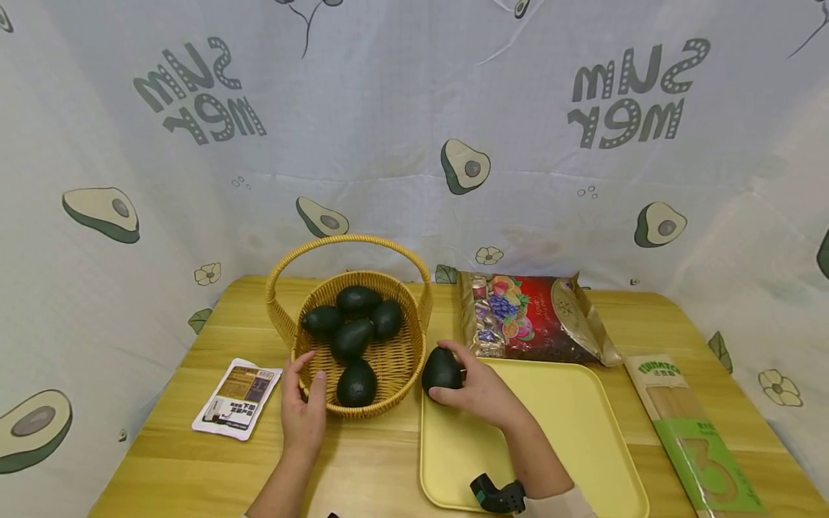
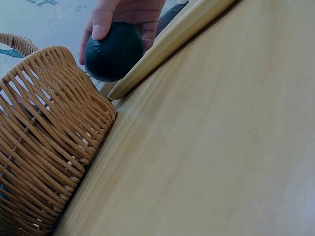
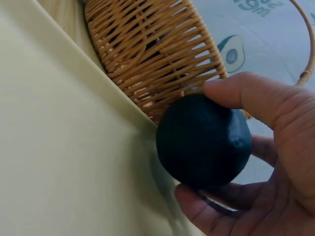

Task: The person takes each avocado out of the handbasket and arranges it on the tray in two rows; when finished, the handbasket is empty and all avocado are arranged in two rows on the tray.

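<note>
In the head view, a dark green avocado (image 1: 442,377) is held in my right hand (image 1: 479,391), above the left edge of the yellow tray (image 1: 550,432). The right wrist view shows thumb and fingers around the avocado (image 3: 204,142), close beside the basket's woven wall (image 3: 152,54). My left hand (image 1: 304,414) is at the front left rim of the yellow wicker basket (image 1: 395,367), its fingers curved over the rim. Several avocados (image 1: 352,339) lie inside, one (image 1: 357,383) near the front. The left hand itself is outside the left wrist view.
Left of the basket lies a white flat packet (image 1: 237,399). A red candy bag (image 1: 531,316) sits behind the tray, and a green-labelled noodle pack (image 1: 696,439) lies to its right. The basket's tall handle (image 1: 350,239) arches over it. A printed curtain (image 1: 401,108) hangs behind the wooden table (image 1: 168,432).
</note>
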The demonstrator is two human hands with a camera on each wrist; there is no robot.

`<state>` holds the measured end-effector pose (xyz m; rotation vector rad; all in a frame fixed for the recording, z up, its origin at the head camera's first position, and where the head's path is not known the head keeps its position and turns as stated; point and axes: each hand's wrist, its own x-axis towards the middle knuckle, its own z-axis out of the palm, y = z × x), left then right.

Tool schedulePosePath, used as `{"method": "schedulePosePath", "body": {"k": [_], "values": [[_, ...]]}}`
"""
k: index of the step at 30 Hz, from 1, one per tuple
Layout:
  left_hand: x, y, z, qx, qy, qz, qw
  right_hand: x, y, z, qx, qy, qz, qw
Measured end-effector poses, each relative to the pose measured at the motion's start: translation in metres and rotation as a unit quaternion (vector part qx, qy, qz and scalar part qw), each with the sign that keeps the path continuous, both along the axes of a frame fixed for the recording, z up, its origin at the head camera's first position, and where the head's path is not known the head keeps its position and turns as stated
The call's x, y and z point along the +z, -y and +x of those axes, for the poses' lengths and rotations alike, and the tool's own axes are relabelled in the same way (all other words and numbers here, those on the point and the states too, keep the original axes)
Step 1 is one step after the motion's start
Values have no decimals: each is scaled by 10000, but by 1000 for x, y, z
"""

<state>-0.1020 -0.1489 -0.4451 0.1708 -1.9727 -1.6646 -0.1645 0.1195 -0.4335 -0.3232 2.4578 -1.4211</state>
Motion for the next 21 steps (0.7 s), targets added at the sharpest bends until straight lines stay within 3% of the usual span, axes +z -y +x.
{"method": "schedulePosePath", "body": {"k": [8, 21], "values": [[0, 0, 0, -17, 9, 57, 10000, -4, 2, 0, -61, -175, 190, 9996], [-1, 0, 0, -9, -50, 22, 10000, 5, -6, 0, 247, 112, 158, 9995]]}}
